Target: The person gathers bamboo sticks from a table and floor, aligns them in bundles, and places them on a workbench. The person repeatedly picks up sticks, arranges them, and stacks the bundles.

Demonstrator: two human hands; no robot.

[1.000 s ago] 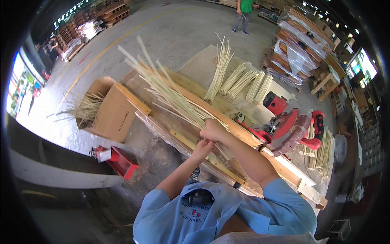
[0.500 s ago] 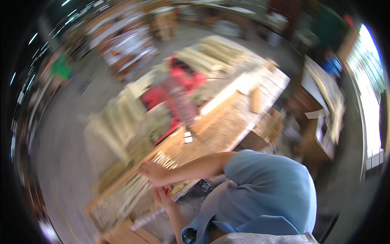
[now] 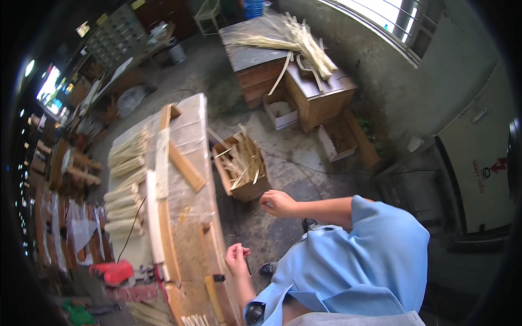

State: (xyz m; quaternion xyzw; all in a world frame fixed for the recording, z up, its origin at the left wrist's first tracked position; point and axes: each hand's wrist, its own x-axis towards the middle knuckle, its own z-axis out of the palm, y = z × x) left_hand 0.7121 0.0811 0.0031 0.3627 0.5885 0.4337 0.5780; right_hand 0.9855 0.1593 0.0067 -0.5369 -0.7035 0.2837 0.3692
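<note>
My right hand (image 3: pixel 279 204) reaches out over the floor beside a cardboard box (image 3: pixel 251 190) of pale wood strips (image 3: pixel 239 160). Its fingers are curled closed, and a small pale spot shows at the fingertips, too small to name. Nearer to me, my left hand (image 3: pixel 237 258) hovers by the long edge of the worktable (image 3: pixel 187 212). The fingers of that hand are curled in, with nothing visible in them. A yellowish wooden piece with a black end (image 3: pixel 213 296) lies on the table close to it.
Bundles of pale strips (image 3: pixel 122 209) line the table's far-left side, near a red tool (image 3: pixel 115 271). A wooden bar (image 3: pixel 186 165) lies across the tabletop. Beyond the box stands a desk (image 3: pixel 321 103) with long loose strips (image 3: pixel 310 46). A cable crosses the floor.
The view has swung to the right. Both hands have left the thin sticks on the table; the right hand is now out over the floor, the left beside the table edge.
</note>
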